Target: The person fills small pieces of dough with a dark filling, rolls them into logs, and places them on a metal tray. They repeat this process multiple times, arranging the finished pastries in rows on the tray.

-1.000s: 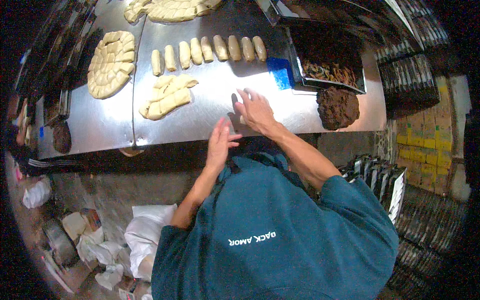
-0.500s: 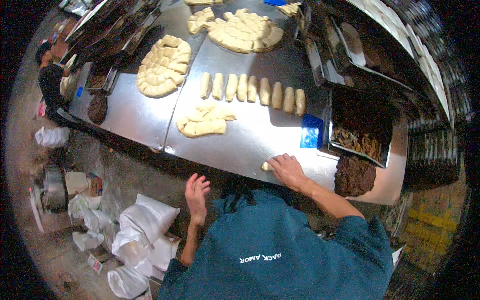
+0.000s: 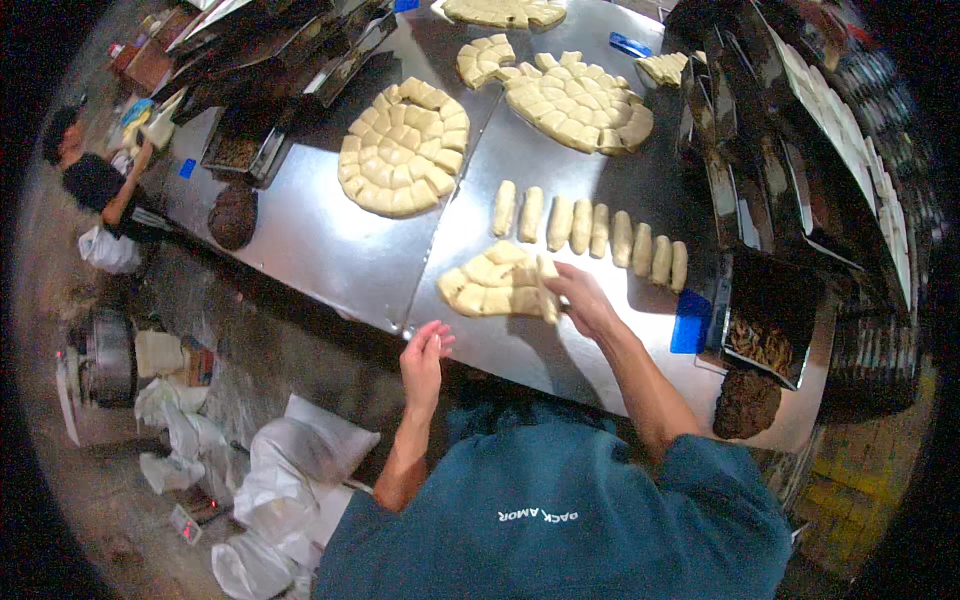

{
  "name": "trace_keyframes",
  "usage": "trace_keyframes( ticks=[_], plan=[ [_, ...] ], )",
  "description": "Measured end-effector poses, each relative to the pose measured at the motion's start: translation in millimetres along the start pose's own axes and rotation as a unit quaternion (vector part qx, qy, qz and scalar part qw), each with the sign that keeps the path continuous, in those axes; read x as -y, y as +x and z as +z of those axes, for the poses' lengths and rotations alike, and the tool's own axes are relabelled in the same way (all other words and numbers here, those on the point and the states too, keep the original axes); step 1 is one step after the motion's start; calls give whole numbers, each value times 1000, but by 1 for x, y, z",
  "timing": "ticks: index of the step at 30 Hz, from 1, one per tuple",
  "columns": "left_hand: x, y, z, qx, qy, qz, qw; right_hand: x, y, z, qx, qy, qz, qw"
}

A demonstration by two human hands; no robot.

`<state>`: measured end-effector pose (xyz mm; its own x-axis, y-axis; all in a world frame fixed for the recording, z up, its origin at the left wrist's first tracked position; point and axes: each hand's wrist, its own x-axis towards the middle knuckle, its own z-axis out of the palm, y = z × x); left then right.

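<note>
My right hand reaches over the steel table, its fingers closed on a pale dough roll. That roll is at the right edge of a small group of cut dough pieces; whether it touches them I cannot tell. Just beyond lies a slanting row of several dough rolls, set side by side with small gaps. My left hand is over the table's front edge, fingers apart and holding nothing.
Farther back lie a round slab of cut dough and a larger one. To the right are a blue flat piece, a tray of brownish shreds and a dark brown mass. Stacked trays flank both sides. Another person stands far left.
My right hand has moved from the table's front edge to the cut dough group, where it grips a roll. My left hand has come up to the table edge. The whole view has shifted.
</note>
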<state>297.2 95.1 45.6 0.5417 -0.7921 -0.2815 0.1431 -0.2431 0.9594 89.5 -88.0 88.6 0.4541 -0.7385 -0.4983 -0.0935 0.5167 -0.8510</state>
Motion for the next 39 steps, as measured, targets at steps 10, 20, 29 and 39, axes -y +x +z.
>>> trace_keyframes(
  ticks=[10,20,29,39],
  plan=[
    [-45,181,-1,111,44,36,992,27,174,104,-216,-547,-146,795],
    [-69,232,80,202,398,233,864,18,160,68,-205,-571,-219,765],
    [-53,238,96,176,363,317,858,27,147,76,-260,-522,-178,792],
    [-53,257,94,263,426,321,804,38,117,62,-197,-505,-255,801]
  ],
)
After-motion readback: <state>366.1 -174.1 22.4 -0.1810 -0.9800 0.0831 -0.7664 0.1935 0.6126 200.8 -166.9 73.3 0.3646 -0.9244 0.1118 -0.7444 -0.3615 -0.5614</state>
